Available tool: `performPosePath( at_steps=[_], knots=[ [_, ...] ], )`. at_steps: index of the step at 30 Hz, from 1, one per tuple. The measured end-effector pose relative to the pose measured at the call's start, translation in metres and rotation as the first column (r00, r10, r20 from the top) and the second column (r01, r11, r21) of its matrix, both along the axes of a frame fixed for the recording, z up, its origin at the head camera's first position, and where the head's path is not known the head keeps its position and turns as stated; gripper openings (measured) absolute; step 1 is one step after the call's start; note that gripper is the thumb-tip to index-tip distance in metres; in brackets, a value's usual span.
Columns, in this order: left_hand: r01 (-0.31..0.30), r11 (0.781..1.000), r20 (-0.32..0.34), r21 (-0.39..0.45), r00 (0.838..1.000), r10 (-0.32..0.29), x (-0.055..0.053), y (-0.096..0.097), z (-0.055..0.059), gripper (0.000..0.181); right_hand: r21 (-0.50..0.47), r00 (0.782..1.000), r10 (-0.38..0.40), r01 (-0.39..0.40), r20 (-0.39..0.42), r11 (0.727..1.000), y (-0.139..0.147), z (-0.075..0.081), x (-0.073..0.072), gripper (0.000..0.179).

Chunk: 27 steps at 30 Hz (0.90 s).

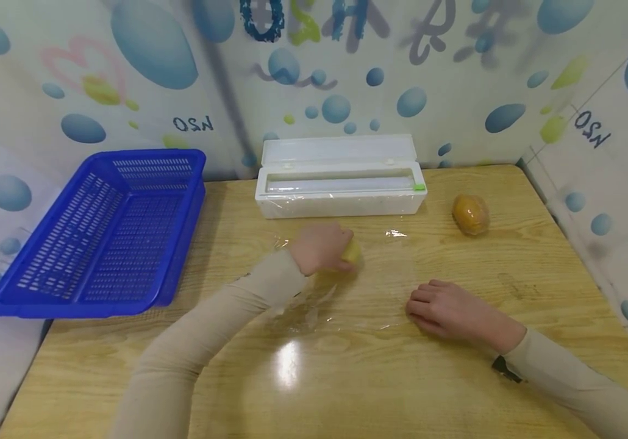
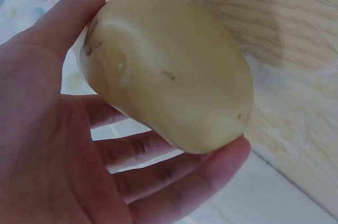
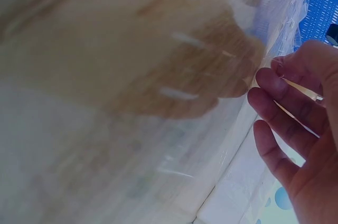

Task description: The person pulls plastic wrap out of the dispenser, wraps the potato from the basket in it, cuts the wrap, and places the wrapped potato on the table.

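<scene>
My left hand (image 1: 322,247) grips a pale yellow potato (image 2: 169,76) with a few dark spots, thumb on one end and fingertips on the other. In the head view the hand covers much of this potato (image 1: 352,253), which is over a sheet of clear cling film (image 1: 380,286) spread on the table. To the right, my right hand (image 1: 448,308) pinches the film's near right edge between thumb and fingertips; the right wrist view shows this hand (image 3: 296,102) at the border of the shiny film (image 3: 179,94).
Behind the film stands a white cling film box (image 1: 341,206), lid raised, a roll inside and a green tab at its right. A blue perforated basket (image 1: 182,268) is on the left. An orange roundish thing in film (image 1: 471,214) lies at the back right.
</scene>
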<state>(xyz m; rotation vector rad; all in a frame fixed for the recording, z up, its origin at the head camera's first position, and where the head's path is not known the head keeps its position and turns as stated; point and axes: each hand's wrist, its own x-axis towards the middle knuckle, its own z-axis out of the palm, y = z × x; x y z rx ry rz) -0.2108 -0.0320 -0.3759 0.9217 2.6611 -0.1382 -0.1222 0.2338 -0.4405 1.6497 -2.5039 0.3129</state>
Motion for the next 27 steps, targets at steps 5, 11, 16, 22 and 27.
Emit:
performPosePath(
  at_steps=[5, 11, 16, 22, 27],
  knots=[
    [0.027, 0.996, -0.024, -0.082, 0.999, -0.029, 0.003, 0.009, -0.010, 0.072, 0.000, 1.000, -0.001, 0.001, 0.007, 1.000, 0.000, -0.001, 0.000, 0.015],
    [0.057, 0.995, -0.049, -0.080, 0.997, -0.061, 0.008, 0.011, -0.014, 0.079, -0.004, 1.000, -0.003, 0.003, 0.011, 1.000, 0.000, -0.001, 0.000, 0.015],
    [0.086, 0.992, -0.085, -0.093, 0.992, -0.094, 0.013, 0.013, -0.016, 0.083, -0.019, 1.000, -0.002, 0.002, 0.003, 1.000, -0.001, -0.002, 0.000, 0.015],
    [0.110, 0.984, -0.117, -0.139, 0.985, -0.127, 0.018, 0.014, -0.016, 0.084, -0.039, 1.000, 0.007, -0.008, -0.010, 0.999, -0.001, -0.003, -0.001, 0.015],
    [0.115, 0.986, -0.103, -0.123, 0.986, -0.128, 0.019, 0.014, -0.018, 0.086, -0.046, 1.000, 0.011, -0.012, -0.017, 0.999, -0.001, -0.004, -0.002, 0.016]
  ],
)
